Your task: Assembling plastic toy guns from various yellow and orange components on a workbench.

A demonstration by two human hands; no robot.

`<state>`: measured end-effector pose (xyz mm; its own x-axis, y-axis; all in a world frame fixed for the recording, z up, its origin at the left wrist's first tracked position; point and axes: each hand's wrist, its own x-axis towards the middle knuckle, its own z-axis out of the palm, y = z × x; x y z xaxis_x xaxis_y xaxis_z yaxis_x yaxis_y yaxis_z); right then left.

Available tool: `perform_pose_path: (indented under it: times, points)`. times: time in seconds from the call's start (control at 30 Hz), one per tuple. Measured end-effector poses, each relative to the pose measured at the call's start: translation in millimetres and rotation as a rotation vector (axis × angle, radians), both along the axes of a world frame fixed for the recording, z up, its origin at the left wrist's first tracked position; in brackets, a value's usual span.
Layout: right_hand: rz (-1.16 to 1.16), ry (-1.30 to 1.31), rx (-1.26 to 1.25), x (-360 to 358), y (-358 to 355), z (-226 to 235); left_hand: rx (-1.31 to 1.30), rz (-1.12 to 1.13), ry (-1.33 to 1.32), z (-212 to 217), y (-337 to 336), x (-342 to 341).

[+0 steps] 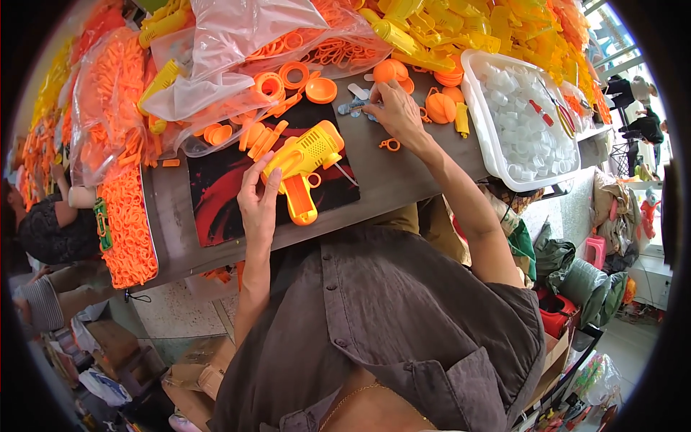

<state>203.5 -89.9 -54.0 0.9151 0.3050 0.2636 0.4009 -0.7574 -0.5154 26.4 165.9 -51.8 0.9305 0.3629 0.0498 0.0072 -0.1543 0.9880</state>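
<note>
A yellow toy gun with an orange trigger lies over the dark mat, its grip toward me and a thin pale wire at its front. My left hand is closed on its back end, thumb on the near side. Farther right, my right hand reaches down with bent fingers at a small pile of pale bluish flat pieces. Its fingertips draw together there; whatever they pinch is hidden. Right beside that hand sit orange round parts and a small orange ring piece.
The black and red mat covers part of the grey table. A white tray of translucent caps, with pliers on top, stands right. Bags of orange parts and heaped yellow shells line the far side. Another person sits at left.
</note>
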Motion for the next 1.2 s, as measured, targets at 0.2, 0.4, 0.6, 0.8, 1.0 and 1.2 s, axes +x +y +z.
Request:
perform_pose_path:
  times: [0.2,0.4,0.6,0.8,1.0,1.2]
  points:
    - [0.018,0.147,0.073,1,-4,6,0.115,-0.009,-0.028,7,-1,3]
    - [0.012,0.009,0.072,-5,12,14,0.383,-0.094,-0.150,35,-2,18]
    - [0.042,-0.061,-0.044,0,29,2,0.549,-0.140,-0.152,33,1,10]
    - [0.018,-0.243,0.017,8,24,-7,0.483,-0.158,-0.175,32,-9,15]
    - [0.026,-0.161,0.316,-10,38,6,0.513,-0.157,-0.112,23,0,6]
    - [0.326,0.089,0.695,-58,47,78,0.147,-0.142,-0.217,56,-27,18]
